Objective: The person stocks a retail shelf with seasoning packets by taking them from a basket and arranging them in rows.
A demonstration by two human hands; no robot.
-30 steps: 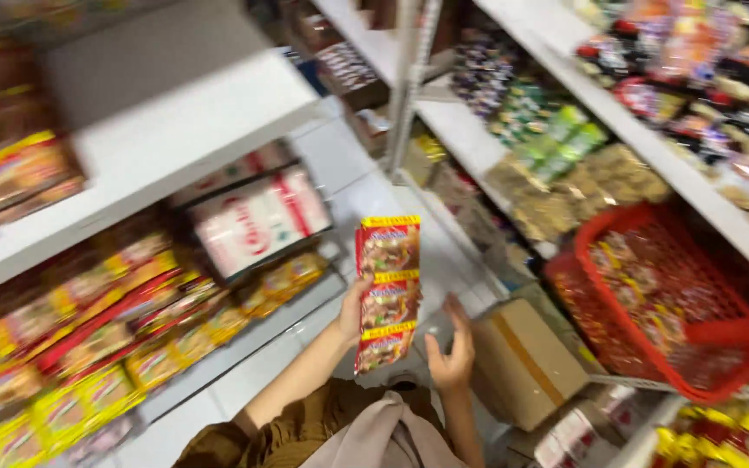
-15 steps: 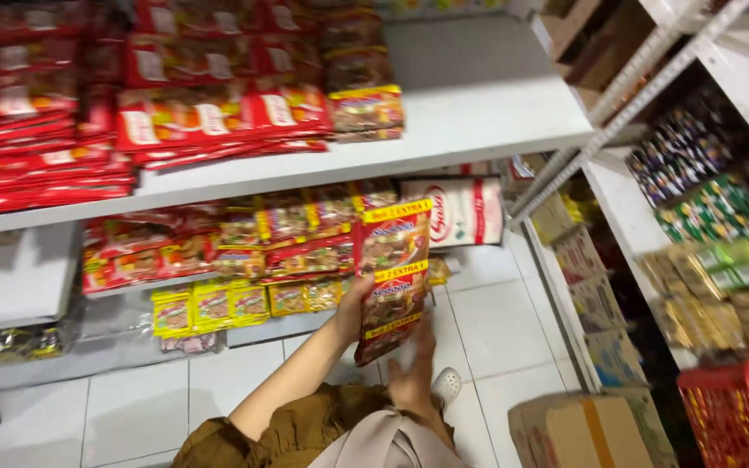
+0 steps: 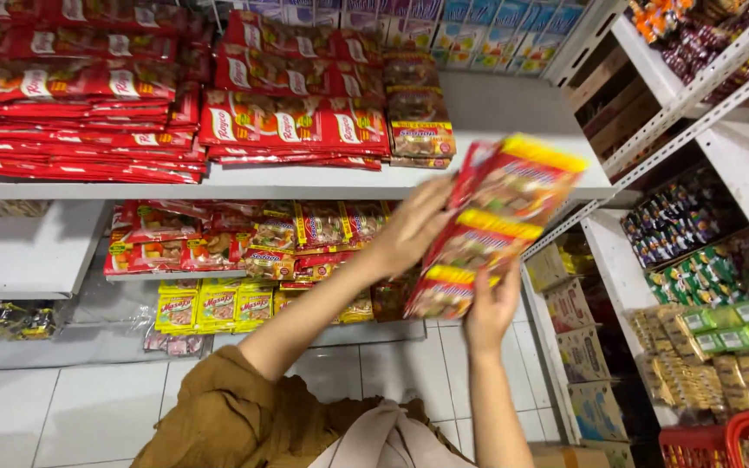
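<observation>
Between the white metal shelving on the far wall and the corner rack at the right, both hands hold up a connected strip of glossy red and yellow foil snack packets (image 3: 489, 227), tilted so its top leans right and blurred by motion. The left hand (image 3: 411, 227) wraps the strip's left edge near the middle, fingers curled onto the foil. The right hand (image 3: 489, 310) cups the lowest packet from below, fingers closed against its back. The strip hangs in open air just in front of the white upper shelf's front edge (image 3: 305, 187), not touching it.

On that shelf, flat red plastic packets lie in tall, slumped stacks (image 3: 80, 113), with a short pile of brown and yellow packets (image 3: 418, 121) at their right end. Right of this pile the shelf surface is bare and smooth up to its corner. Below, a shorter shelf carries crinkled red and yellow sachets (image 3: 244, 234), and yellow packet strips (image 3: 214, 305) hang off its lip. A pale tiled floor (image 3: 71, 407) runs beneath. At the right, white perforated uprights (image 3: 652, 121) frame narrow bays crowded with small green and dark wrapped goods (image 3: 704, 277), and cardboard cartons (image 3: 578, 347) sit low beside them. A brown sleeve (image 3: 218, 416) covers the left arm.
</observation>
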